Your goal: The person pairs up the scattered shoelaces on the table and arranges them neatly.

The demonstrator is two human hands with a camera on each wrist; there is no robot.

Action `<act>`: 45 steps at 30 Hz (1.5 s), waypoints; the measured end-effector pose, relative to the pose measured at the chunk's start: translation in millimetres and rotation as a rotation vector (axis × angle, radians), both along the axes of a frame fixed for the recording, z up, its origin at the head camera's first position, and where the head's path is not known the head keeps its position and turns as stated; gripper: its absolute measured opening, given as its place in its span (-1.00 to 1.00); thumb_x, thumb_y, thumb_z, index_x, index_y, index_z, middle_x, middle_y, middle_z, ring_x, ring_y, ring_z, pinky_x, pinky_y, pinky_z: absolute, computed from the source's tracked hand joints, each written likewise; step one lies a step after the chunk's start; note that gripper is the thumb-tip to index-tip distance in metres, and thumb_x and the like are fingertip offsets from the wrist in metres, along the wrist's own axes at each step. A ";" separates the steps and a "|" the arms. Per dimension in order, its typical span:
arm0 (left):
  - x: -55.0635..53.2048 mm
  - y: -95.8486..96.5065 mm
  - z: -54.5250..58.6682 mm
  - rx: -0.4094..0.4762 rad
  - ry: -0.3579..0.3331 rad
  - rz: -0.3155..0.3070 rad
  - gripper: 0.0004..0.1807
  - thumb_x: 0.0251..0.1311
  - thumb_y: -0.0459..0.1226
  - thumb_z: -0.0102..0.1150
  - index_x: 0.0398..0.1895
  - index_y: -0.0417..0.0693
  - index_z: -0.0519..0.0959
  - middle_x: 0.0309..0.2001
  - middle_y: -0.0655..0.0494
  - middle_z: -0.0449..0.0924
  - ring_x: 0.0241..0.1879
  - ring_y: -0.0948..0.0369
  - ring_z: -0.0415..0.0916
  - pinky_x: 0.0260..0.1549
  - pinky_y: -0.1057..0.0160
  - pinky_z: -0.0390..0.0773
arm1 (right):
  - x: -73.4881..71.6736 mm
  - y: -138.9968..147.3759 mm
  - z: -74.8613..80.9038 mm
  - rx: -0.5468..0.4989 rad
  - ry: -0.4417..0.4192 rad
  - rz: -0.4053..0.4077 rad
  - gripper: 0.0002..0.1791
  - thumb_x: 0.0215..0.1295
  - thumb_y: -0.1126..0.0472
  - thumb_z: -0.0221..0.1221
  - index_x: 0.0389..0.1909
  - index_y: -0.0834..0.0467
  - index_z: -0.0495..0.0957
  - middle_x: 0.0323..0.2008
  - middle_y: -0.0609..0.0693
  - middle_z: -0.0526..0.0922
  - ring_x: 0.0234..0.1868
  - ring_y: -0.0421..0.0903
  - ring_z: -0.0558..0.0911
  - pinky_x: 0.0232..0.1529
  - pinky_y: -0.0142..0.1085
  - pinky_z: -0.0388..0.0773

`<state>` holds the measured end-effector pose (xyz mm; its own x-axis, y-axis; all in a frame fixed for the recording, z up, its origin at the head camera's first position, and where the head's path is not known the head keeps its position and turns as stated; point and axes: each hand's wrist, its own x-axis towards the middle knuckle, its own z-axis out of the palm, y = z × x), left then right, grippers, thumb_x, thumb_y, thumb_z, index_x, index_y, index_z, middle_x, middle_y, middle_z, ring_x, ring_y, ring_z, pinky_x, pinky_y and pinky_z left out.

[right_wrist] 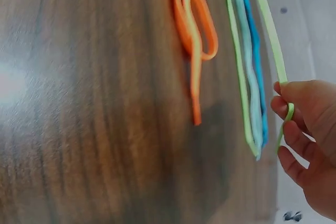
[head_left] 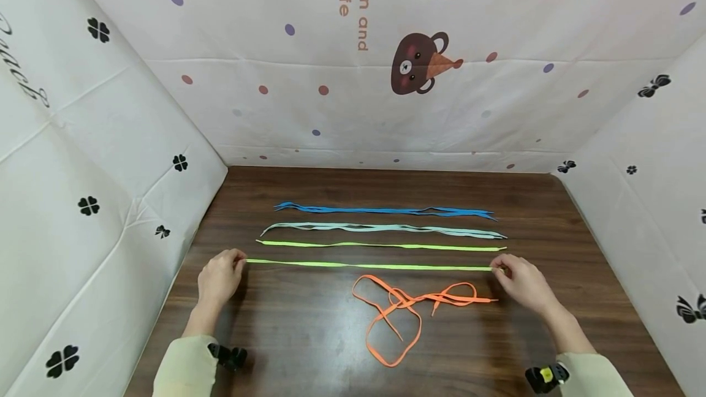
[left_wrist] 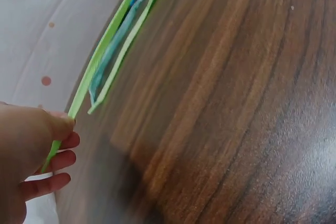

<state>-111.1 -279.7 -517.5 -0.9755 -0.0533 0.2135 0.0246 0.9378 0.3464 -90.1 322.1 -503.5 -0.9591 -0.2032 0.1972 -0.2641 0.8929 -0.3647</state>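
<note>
A lime-green shoelace [head_left: 364, 265] is stretched straight between the two hands. My left hand [head_left: 219, 277] pinches one end between thumb and finger, and in the left wrist view a short tail hangs below the thumb. The other end is pinched by my right hand [head_left: 521, 280], its tail curling past the fingers [right_wrist: 294, 142] in the right wrist view. Just beyond it lies another lime-green shoelace [head_left: 380, 245]. Farther back are pale teal shoelaces [head_left: 380, 228] and blue shoelaces [head_left: 380, 210], laid out side by side. An orange shoelace [head_left: 408, 300] lies loosely looped on the near side.
Everything lies on a dark wood-grain table [head_left: 298, 336]. White printed cloth walls [head_left: 331, 109] stand at the back, left and right. Dark wrist devices [head_left: 227, 357] are worn at the cuffs of the pale sleeves [head_left: 186, 367].
</note>
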 end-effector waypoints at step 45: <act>-50.5 11.6 -7.4 0.006 -0.137 0.082 -0.93 0.12 -0.23 0.18 -0.44 -0.01 0.58 -0.38 0.01 0.62 -0.47 -0.01 0.56 -0.61 0.00 0.44 | -46.5 36.5 -20.0 0.096 -0.118 -0.153 -0.91 0.15 0.31 0.12 -0.36 0.27 0.46 -0.50 0.11 0.49 -0.56 -0.06 0.42 -0.62 -0.19 0.34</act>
